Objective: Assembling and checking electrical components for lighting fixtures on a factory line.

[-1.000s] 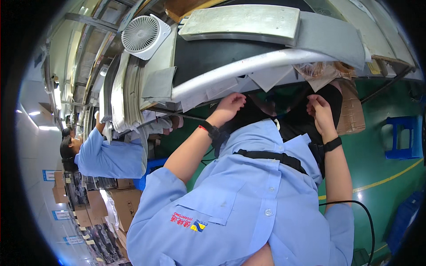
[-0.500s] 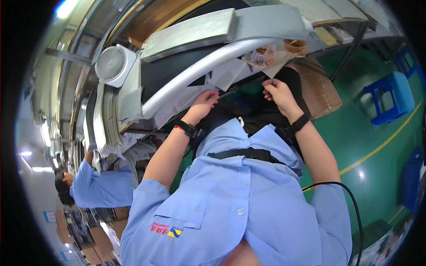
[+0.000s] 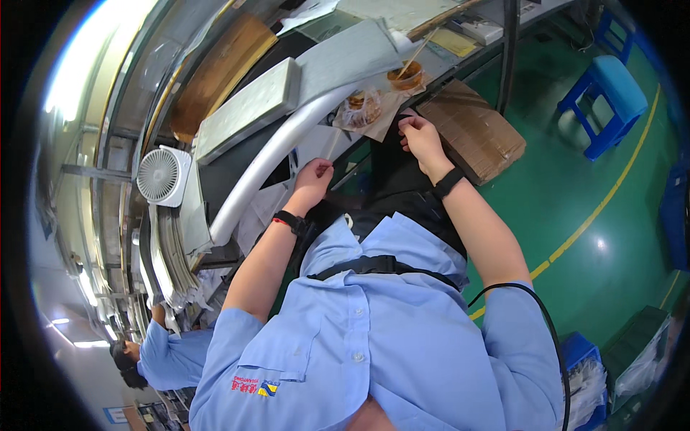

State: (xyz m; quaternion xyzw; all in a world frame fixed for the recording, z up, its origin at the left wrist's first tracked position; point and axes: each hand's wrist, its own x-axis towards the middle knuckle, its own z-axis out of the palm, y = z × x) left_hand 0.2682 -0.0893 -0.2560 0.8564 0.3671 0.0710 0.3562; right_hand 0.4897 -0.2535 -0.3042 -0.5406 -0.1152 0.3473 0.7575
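My left hand (image 3: 314, 182) is closed with its fingers curled in, beside the white curved tube (image 3: 277, 147) along the bench's front edge. Anything inside those fingers is hidden. My right hand (image 3: 422, 141) is bent into a pinch above my dark trousers, close to a sheet of brown paper (image 3: 379, 128) that hangs over the bench edge. What its fingertips hold, if anything, is too small to make out. A clear plastic bag with orange-brown contents (image 3: 361, 109) lies on the paper, and an amber round container (image 3: 406, 75) with a thin stick stands beyond it.
A long pale block (image 3: 248, 108) and a grey pad (image 3: 345, 61) lie along the bench. At left are a white fan (image 3: 162, 176), stacked sheets (image 3: 169, 251) and a co-worker in blue (image 3: 172, 355). To the right are a cardboard box (image 3: 474, 133) and a blue stool (image 3: 607, 100).
The view has turned, so the bench, fan and stool sit differently in the picture. Both hands remain curled and apart; my right fingers look more tightly bent.
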